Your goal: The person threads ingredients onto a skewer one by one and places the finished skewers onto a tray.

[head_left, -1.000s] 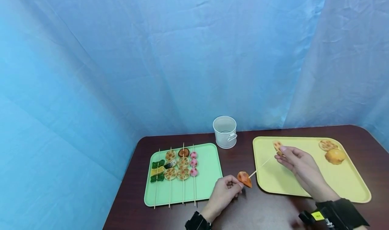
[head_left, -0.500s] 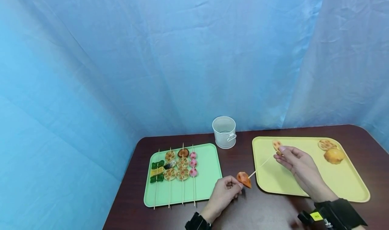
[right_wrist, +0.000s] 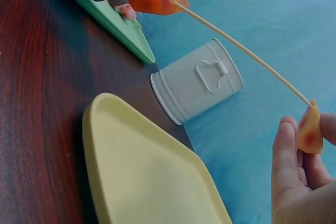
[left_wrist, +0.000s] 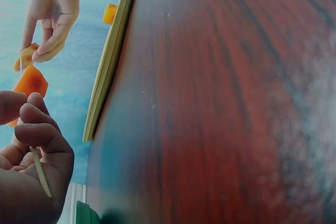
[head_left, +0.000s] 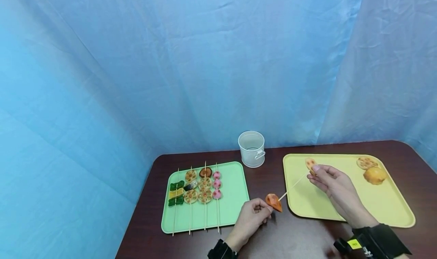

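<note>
My left hand (head_left: 250,219) grips a thin wooden skewer (right_wrist: 241,48) just below an orange wedge-shaped food piece (head_left: 274,202) threaded on it. The skewer's lower end pokes out under the curled fingers in the left wrist view. From the orange piece, the bare stick slants up to the right. At its tip my right hand (head_left: 336,188) pinches a pale lotus root slice (head_left: 310,165) between thumb and fingers, over the yellow tray's left part. In the right wrist view the stick's tip meets the slice (right_wrist: 310,132) near its upper edge.
A green tray (head_left: 235,183) on the left bears several loaded skewers side by side. Behind, between the trays, stands a small white bucket (head_left: 252,152). The yellow tray (head_left: 324,209) holds another lotus root slice (head_left: 367,163) and a yellow-brown lump (head_left: 375,176).
</note>
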`<control>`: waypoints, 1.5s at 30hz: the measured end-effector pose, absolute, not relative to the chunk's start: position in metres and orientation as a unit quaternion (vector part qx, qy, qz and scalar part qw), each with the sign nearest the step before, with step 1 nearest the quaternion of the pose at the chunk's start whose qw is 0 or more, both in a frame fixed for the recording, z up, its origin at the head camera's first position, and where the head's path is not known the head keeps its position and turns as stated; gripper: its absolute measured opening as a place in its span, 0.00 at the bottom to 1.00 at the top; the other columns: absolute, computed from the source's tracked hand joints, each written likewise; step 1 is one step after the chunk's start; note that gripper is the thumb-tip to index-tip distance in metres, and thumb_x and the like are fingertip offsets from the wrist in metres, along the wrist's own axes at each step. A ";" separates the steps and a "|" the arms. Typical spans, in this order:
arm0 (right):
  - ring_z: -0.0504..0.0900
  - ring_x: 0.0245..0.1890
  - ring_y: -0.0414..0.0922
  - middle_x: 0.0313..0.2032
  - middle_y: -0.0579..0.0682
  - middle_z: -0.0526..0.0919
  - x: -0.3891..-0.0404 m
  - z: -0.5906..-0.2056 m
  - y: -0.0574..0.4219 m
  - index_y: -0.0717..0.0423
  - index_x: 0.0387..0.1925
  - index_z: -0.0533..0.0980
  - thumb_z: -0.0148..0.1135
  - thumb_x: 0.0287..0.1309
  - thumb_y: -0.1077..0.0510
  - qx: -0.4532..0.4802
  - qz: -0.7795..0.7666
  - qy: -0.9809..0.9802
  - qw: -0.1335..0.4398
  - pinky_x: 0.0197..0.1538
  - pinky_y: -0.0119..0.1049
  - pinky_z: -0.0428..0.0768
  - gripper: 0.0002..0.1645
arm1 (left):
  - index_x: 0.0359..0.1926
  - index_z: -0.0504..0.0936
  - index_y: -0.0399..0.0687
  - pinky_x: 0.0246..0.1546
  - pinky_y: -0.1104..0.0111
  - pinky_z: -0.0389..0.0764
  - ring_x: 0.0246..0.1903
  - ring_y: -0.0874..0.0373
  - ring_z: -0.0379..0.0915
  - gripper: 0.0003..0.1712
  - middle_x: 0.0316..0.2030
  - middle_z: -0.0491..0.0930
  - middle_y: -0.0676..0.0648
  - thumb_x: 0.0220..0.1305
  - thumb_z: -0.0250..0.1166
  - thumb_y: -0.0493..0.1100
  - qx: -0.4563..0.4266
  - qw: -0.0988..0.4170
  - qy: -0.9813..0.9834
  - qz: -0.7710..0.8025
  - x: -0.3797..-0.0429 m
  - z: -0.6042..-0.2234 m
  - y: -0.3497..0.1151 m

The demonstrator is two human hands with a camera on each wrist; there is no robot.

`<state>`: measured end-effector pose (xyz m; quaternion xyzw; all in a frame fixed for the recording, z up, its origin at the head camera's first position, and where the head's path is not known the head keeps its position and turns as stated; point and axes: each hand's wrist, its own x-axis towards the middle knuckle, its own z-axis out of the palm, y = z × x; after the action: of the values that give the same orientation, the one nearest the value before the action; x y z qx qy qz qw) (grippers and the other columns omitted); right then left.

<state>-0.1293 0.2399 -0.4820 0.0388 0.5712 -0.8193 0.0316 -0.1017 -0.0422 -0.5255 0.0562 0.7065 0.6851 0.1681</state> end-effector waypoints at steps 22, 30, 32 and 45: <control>0.86 0.48 0.39 0.46 0.42 0.84 -0.125 -0.477 0.210 0.67 0.62 0.69 0.61 0.73 0.42 0.061 -0.671 0.738 0.037 0.53 0.31 0.81 0.34 | 0.31 0.83 0.38 0.19 0.74 0.67 0.19 0.63 0.68 0.05 0.21 0.79 0.54 0.63 0.68 0.36 0.020 0.135 0.692 0.709 -0.100 -0.522 -0.032; 0.86 0.48 0.42 0.48 0.48 0.85 -0.123 -0.482 0.192 0.69 0.61 0.70 0.62 0.73 0.45 0.054 -0.675 0.734 0.046 0.53 0.31 0.82 0.32 | 0.33 0.83 0.35 0.19 0.75 0.67 0.19 0.64 0.68 0.05 0.21 0.79 0.54 0.61 0.69 0.35 0.002 0.119 0.678 0.726 -0.098 -0.520 -0.029; 0.87 0.47 0.44 0.46 0.48 0.86 -0.123 -0.483 0.187 0.68 0.60 0.72 0.63 0.72 0.45 0.062 -0.679 0.730 0.048 0.53 0.33 0.82 0.32 | 0.33 0.83 0.34 0.19 0.75 0.67 0.19 0.64 0.68 0.05 0.21 0.79 0.54 0.60 0.69 0.34 -0.002 0.116 0.676 0.728 -0.098 -0.520 -0.029; 0.88 0.47 0.53 0.46 0.55 0.86 -0.121 -0.488 0.166 0.69 0.56 0.75 0.66 0.71 0.48 0.055 -0.671 0.738 0.046 0.53 0.40 0.83 0.28 | 0.34 0.84 0.36 0.19 0.76 0.66 0.19 0.64 0.68 0.03 0.23 0.81 0.51 0.61 0.68 0.34 -0.013 0.097 0.668 0.738 -0.099 -0.522 -0.029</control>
<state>-0.1206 0.1661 -0.4883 0.0547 0.7384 -0.6706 0.0460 -0.0988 -0.0289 -0.5222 -0.0132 0.6676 0.7380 0.0973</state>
